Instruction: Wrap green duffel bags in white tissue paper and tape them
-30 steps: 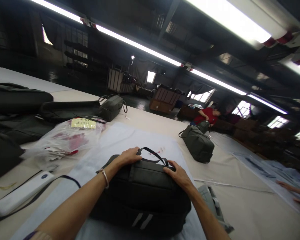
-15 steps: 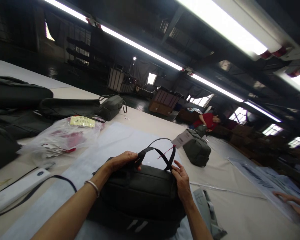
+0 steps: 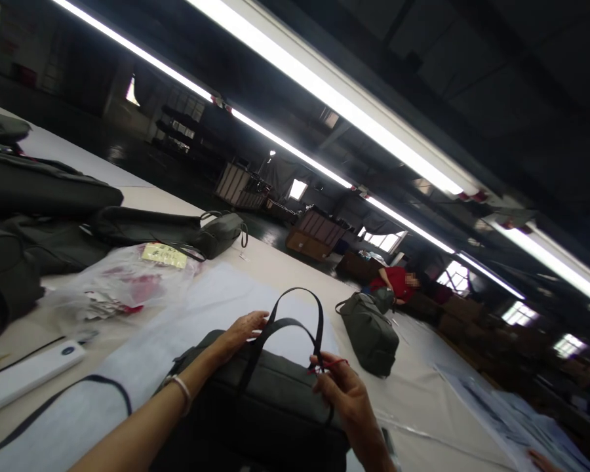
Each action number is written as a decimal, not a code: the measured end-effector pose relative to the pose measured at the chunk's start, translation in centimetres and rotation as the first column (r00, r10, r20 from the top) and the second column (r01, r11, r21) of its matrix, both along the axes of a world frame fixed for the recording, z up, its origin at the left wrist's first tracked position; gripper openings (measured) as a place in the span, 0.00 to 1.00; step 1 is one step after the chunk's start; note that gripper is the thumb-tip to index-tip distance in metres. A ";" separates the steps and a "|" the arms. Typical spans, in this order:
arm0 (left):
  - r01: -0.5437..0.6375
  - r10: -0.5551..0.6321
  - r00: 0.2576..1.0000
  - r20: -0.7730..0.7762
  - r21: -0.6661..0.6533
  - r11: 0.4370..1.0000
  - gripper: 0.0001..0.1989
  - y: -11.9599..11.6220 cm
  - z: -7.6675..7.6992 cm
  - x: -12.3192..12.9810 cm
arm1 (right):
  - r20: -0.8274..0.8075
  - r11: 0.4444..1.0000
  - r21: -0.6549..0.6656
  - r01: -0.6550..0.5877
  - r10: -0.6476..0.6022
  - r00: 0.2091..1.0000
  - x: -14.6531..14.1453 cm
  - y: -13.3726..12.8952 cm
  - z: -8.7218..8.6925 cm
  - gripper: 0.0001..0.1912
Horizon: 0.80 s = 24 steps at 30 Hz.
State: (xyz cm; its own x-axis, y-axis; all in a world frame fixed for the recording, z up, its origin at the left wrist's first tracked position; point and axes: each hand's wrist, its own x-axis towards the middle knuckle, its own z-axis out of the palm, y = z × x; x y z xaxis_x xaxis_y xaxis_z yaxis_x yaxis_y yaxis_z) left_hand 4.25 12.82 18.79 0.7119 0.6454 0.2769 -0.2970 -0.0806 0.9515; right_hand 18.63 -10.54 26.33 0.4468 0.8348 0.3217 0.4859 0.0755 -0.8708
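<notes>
A dark green bag (image 3: 280, 393) stands on the table in front of me, its two black strap handles (image 3: 295, 321) arching up. My left hand (image 3: 243, 334), a bangle at its wrist, lies at the far top edge of the bag beside the handle's left foot, fingers stretched out. At the handles' right foot, the thumb and fingers of my right hand (image 3: 344, 390) pinch a thin red string (image 3: 338, 362) looped there. The paper tag seen on this string earlier is out of sight.
Several dark green bags (image 3: 39, 183) are piled at the left, near a plastic bag of tags (image 3: 128, 282) with a yellow label. A white device (image 3: 34, 377) and black strap (image 3: 73, 400) lie closer. Another green bag (image 3: 371, 334) stands at right; a person in red (image 3: 393, 282) works beyond.
My left hand has let go of the handle, which now stands upright. My right hand has moved inward and closed on the red string. The white tag has gone from view.
</notes>
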 end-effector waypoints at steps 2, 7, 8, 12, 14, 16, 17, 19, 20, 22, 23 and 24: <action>-0.136 0.135 0.990 0.048 0.008 0.991 0.37 -0.3 0.6 -0.7 | -0.003 0.992 -0.068 -0.109 0.109 0.994 -1.7 -0.6 1.0 0.26; -0.233 0.225 0.965 0.136 0.044 0.971 0.29 -1.4 2.5 -3.5 | 0.352 0.956 -0.259 -0.142 0.230 0.907 -6.5 -1.7 5.1 0.31; -0.202 0.192 0.971 0.141 0.057 0.978 0.28 -1.7 2.9 -4.1 | 0.441 0.946 -0.280 -0.161 0.275 0.854 -7.6 -1.7 6.0 0.33; 0.022 -0.039 0.990 0.139 0.120 0.993 0.29 -3.1 4.5 -6.5 | 0.647 0.844 -0.476 -0.246 0.526 0.552 -11.9 -1.4 8.0 0.33; 0.220 -0.244 0.962 0.124 0.176 0.959 0.30 -4.2 5.3 -8.2 | 0.644 0.782 -0.581 -0.224 0.610 0.462 -13.4 -1.2 8.2 0.30; 0.406 -0.435 0.897 0.079 0.245 0.881 0.28 -5.4 5.9 -10.1 | 0.614 0.753 -0.623 -0.212 0.638 0.465 -14.0 -0.8 8.2 0.27; 0.464 -0.493 0.869 0.047 0.269 0.844 0.27 -6.1 6.1 -11.0 | 0.603 0.763 -0.611 -0.213 0.623 0.499 -14.0 -0.7 8.3 0.27; 0.502 -0.521 0.853 -0.013 0.290 0.815 0.23 -7.2 6.1 -12.5 | 0.583 0.809 -0.550 -0.208 0.550 0.598 -13.5 -0.3 8.8 0.27; 0.475 -0.485 0.873 -0.044 0.297 0.828 0.22 -7.7 5.9 -12.9 | 0.572 0.834 -0.516 -0.196 0.506 0.646 -13.1 -0.2 9.1 0.27; 0.359 -0.343 0.933 -0.107 0.335 0.871 0.21 -8.3 5.2 -13.4 | 0.552 0.869 -0.466 -0.166 0.433 0.713 -12.1 0.2 9.8 0.23; 0.293 -0.259 0.956 -0.140 0.379 0.878 0.19 -8.3 4.7 -13.3 | 0.546 0.880 -0.449 -0.155 0.407 0.732 -11.5 0.4 10.0 0.20; 0.238 -0.181 0.969 -0.170 0.428 0.872 0.17 -8.2 4.2 -13.2 | 0.544 0.893 -0.426 -0.146 0.382 0.747 -10.9 0.7 10.1 0.17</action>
